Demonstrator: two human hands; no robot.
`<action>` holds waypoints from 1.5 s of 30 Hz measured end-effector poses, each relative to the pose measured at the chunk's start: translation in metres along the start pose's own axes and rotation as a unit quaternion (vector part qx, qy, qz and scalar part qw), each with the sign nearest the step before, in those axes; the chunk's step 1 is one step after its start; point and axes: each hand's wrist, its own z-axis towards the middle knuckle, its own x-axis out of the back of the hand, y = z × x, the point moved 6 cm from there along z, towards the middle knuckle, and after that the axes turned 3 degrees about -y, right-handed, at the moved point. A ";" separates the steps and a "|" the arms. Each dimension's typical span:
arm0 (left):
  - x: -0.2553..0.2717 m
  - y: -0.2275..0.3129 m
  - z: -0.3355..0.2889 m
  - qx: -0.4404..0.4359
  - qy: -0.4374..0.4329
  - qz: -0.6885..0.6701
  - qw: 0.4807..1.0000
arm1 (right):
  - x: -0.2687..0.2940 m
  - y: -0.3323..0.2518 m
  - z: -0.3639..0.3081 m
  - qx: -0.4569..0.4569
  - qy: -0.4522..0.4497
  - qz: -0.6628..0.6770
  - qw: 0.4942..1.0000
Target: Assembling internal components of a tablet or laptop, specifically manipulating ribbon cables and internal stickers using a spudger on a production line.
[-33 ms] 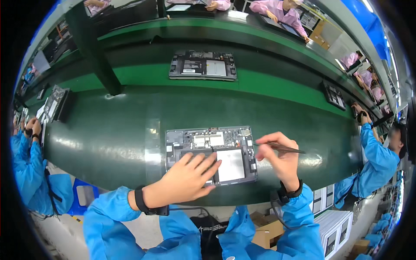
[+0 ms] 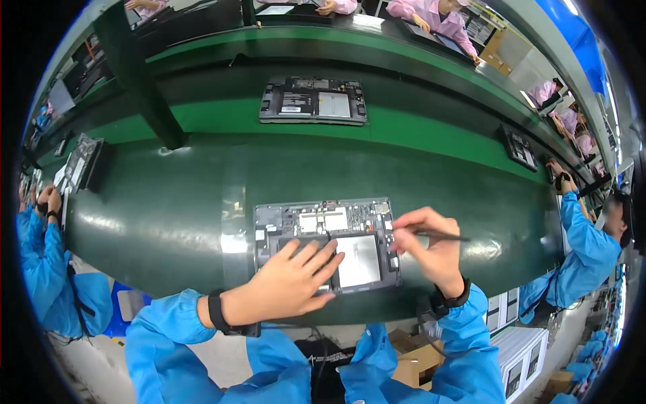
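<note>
We see a smooth, glossy green bench (image 2: 155, 219) from the left. On its near middle, our left hand (image 2: 291, 271) lies palm down, fingers spread and grip apart, over the near left part of a flat, rectangular dark-grey device (image 2: 270, 215). Its shallow open shell (image 2: 391, 271) holds a speckled circuit board (image 2: 363, 219) and a smooth, silvery rectangular plate (image 2: 359, 262). At the device's right edge, our right hand (image 2: 434, 252) is curled inward, its grip clamped on a slim, dark, tapering tool (image 2: 447, 236) whose visible end points right.

Glossy green workbench (image 2: 161, 215), opened device (image 2: 356, 248) near its front, second device (image 2: 313, 102) farther back
</note>
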 end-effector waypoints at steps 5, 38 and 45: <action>-0.017 -0.010 -0.002 -0.065 -0.015 0.017 0.998 | -0.045 0.015 0.011 0.202 -0.239 -0.329 0.891; -0.027 -0.025 0.015 -0.096 0.001 0.031 0.995 | -0.063 0.067 -0.002 0.258 -0.280 -0.399 0.834; -0.029 -0.025 0.014 -0.079 0.005 0.027 0.996 | -0.062 0.071 0.004 0.225 -0.295 -0.357 0.857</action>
